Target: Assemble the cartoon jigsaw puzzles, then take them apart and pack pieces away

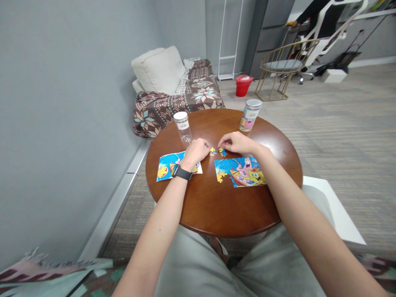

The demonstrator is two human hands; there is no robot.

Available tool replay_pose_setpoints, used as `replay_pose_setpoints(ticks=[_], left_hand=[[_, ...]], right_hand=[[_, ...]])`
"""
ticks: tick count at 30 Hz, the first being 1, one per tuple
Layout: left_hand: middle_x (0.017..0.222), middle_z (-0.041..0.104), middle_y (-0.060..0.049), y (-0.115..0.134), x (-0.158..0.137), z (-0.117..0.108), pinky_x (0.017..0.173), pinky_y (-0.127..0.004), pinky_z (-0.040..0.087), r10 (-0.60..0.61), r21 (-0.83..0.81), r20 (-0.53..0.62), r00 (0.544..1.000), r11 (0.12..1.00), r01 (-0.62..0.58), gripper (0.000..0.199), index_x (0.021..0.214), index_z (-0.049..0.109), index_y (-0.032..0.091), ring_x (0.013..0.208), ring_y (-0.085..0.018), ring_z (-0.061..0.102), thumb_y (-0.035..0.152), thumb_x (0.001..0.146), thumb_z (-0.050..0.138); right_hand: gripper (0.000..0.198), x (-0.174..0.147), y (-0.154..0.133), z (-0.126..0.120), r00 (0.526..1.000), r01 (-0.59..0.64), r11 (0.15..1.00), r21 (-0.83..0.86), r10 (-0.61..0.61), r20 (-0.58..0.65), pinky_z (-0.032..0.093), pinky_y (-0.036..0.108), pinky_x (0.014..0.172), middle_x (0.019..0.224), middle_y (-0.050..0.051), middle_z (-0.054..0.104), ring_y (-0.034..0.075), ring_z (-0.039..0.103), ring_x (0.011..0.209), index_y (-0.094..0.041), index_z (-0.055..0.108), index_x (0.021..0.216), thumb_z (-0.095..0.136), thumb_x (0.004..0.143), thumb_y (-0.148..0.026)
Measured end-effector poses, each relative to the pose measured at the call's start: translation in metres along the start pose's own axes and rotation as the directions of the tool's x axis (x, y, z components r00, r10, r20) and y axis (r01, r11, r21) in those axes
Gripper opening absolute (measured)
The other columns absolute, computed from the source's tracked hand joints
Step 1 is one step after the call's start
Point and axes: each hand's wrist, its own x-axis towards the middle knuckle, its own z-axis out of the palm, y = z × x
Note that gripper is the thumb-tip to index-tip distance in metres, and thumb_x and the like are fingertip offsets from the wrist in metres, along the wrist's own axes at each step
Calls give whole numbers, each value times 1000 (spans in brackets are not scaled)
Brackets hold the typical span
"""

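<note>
My left hand (198, 150), with a black band on its wrist, reaches over the picture sheet (165, 167) and hides part of it. Its fingertips pinch at the edge of a small yellow-and-blue puzzle piece (213, 152). Just to the right, my right hand (237, 142) has its fingers curled together at another little group of puzzle pieces (222, 152). A narrow gap separates the two. Nearer me lies the partly joined jigsaw puzzle (241, 170), showing cartoon figures in a boat. Its lower left has a ragged edge, and my right forearm covers its right end.
On the round brown table (213, 206) stand a clear jar (185, 131) with a white lid and a printed canister (250, 116). Beyond are a patterned sofa (201, 88), a red bin (243, 86) and a gold wire chair (281, 68). Another person's arm (309, 12) shows far right.
</note>
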Motion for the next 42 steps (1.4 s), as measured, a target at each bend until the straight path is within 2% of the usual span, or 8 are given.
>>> replay_pose_setpoints(ticks=[6, 12, 18, 24, 33, 37, 42], left_hand=[[94, 75, -10, 0, 0, -2, 88, -32, 50, -11, -14, 7, 1000, 1000, 12, 22, 91, 76, 18, 90, -23, 68, 18, 83, 56], [94, 75, -9, 0, -1, -2, 88, -30, 50, -17, -11, 4, 1000, 1000, 17, 22, 91, 77, 18, 90, -21, 68, 18, 84, 56], [93, 75, -9, -1, 0, -2, 87, -31, 50, 6, -30, 3, 1000, 1000, -5, 17, 88, 77, 19, 88, -22, 68, 20, 83, 61], [91, 75, -8, -4, 1, -1, 87, -30, 50, 31, -50, 23, 999, 998, -29, 17, 92, 78, 18, 85, -21, 67, 25, 82, 66], [98, 76, -9, -1, 0, -1, 91, -31, 49, 124, -58, 46, 991, 991, -122, 22, 98, 78, 17, 89, -21, 68, 19, 84, 61], [99, 76, -8, 2, -1, -3, 90, -29, 49, 122, -62, 61, 991, 991, -118, 21, 96, 78, 18, 88, -20, 68, 19, 85, 60], [88, 75, -7, 3, -1, -3, 88, -29, 49, 86, -53, 61, 994, 995, -83, 17, 93, 78, 19, 87, -21, 67, 22, 84, 63]], right_hand=[[28, 1, 2, 2, 1000, -6, 999, -32, 6, -13, 50, 22, 72, 83, 4, 77, 14, 67, 73, -16, 78, 90, 55, 77, -10], [24, 1, 7, -1, 986, -144, 983, -112, 133, -97, 50, 24, 72, 82, 4, 77, 16, 68, 74, -16, 77, 87, 57, 76, -10], [23, 1, 11, -2, 978, -171, 979, -110, 156, -137, 51, 23, 71, 86, 5, 77, 16, 70, 77, -16, 77, 90, 56, 80, -13], [22, 0, 11, -4, 963, -234, 963, -133, 210, -171, 51, 24, 70, 85, 5, 77, 17, 70, 77, -16, 77, 88, 58, 77, -12], [20, -1, 12, -1, 978, -189, 975, -113, 176, -113, 50, 23, 67, 80, 3, 77, 15, 68, 71, -18, 77, 83, 60, 74, -13], [21, -1, 12, -1, 984, -164, 980, -117, 153, -93, 50, 23, 67, 78, 2, 76, 14, 66, 68, -18, 78, 84, 61, 73, -14], [22, 0, 12, -1, 989, -136, 985, -105, 128, -79, 49, 23, 69, 79, 3, 76, 14, 65, 68, -18, 78, 86, 61, 73, -13]])
